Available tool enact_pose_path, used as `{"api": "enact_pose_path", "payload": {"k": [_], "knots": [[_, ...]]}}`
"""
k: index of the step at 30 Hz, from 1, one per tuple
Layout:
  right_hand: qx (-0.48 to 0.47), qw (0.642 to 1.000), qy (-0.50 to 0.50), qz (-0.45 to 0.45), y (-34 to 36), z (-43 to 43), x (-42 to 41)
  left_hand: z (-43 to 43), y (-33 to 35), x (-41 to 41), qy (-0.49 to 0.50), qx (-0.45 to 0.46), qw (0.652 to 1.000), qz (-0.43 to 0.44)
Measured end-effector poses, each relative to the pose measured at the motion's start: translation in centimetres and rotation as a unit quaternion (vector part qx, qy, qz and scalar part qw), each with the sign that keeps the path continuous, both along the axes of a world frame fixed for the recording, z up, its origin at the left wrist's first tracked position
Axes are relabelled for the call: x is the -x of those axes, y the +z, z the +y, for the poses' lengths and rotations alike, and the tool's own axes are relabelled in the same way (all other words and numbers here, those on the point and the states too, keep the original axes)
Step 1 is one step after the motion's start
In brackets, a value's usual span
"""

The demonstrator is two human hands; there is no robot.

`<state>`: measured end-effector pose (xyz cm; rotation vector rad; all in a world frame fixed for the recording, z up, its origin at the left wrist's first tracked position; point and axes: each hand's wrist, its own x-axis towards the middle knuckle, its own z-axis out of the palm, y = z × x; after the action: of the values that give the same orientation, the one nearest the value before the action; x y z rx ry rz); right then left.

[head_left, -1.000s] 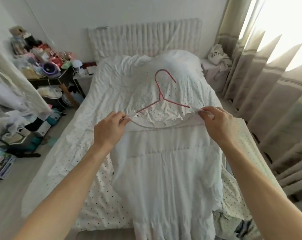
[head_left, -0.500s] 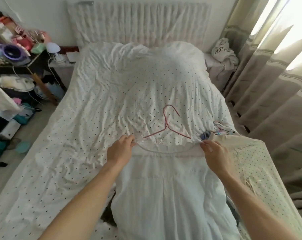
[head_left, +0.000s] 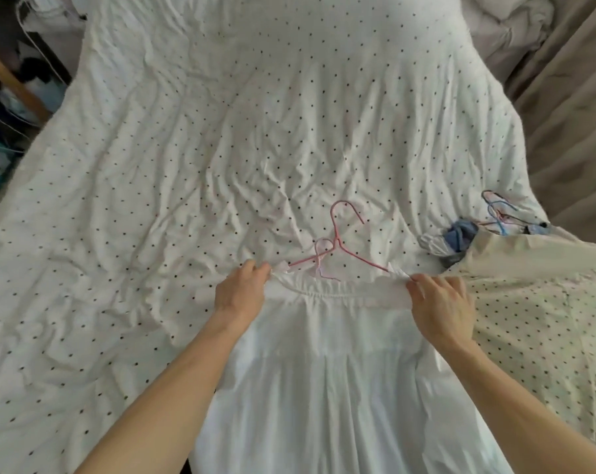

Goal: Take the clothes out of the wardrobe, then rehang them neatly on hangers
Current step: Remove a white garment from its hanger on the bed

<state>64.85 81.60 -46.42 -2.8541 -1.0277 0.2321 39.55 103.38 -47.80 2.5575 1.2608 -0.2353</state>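
A white dress (head_left: 337,388) lies flat on the dotted bedspread (head_left: 187,165), its neckline towards the headboard. A pink wire hanger (head_left: 339,242) sits in the neckline with its hook pointing up the bed. My left hand (head_left: 242,290) pinches the dress's left shoulder strap. The right shoulder strap is pinched by my right hand (head_left: 440,304). Both hands rest low on the bed.
A cream dotted garment (head_left: 536,323) lies to the right of the dress. Beyond it are blue and pink wire hangers (head_left: 500,213) and a blue cloth (head_left: 460,236). Curtains (head_left: 570,97) hang at the right, and clutter fills the floor at the left (head_left: 2,107).
The dress and hanger have come down from being held up in the air onto the bedspread. My view has dropped and moved closer to the bed.
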Motion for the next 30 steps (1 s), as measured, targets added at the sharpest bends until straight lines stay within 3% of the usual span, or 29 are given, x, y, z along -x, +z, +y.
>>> {"api": "enact_pose_path", "payload": {"k": [5, 8, 12, 19, 24, 30], "knots": [[0.061, 0.996, 0.046, 0.053, -5.2, 1.1, -2.2, 0.5, -4.9, -0.8, 0.02, 0.056, 0.995, 0.082], [0.042, 0.996, 0.033, 0.074, -7.1, 1.6, -1.9, -0.1, -7.0, 0.1, 0.05, 0.069, 0.992, 0.092], [0.02, 0.998, 0.054, 0.035, -9.0, 1.1, -0.9, 0.0, -8.0, 0.3, 0.05, 0.063, 0.994, 0.077], [0.05, 0.991, 0.119, 0.013, -9.2, 0.7, -0.3, 1.6, -7.2, 0.1, 0.031, 0.196, 0.972, 0.127], [0.065, 0.985, 0.16, -0.004, -9.3, 0.5, 0.5, 0.5, -6.9, 0.2, -0.019, 0.125, 0.979, 0.162], [0.137, 0.98, 0.141, -0.023, -9.3, 2.7, 1.6, -1.3, -6.4, -0.4, 0.016, 0.077, 0.986, 0.146]]}}
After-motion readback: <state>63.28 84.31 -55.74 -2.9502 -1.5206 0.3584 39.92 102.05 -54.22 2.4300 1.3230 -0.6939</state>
